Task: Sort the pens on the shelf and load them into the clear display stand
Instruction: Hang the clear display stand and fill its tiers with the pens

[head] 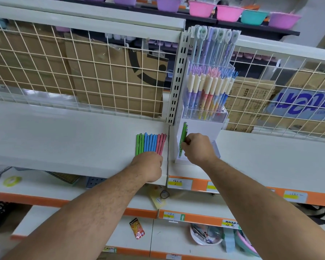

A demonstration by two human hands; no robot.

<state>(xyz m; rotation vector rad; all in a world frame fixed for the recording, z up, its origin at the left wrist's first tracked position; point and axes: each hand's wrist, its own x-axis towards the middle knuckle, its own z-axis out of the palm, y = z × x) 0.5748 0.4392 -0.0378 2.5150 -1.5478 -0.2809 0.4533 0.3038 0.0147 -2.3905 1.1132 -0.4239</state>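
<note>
Behind the stand (201, 129), wire mesh (270, 82), cartons (251, 104).

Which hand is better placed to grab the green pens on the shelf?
Probably the left hand: it rests at the near ends of the loose green pens. The right hand grips other green pens at the clear plastic display stand.

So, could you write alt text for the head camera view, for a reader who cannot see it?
A person's right hand holds green pens at a clear display stand on a white shelf. The left hand covers the near ends of a row of green, blue and pink pens.
</note>
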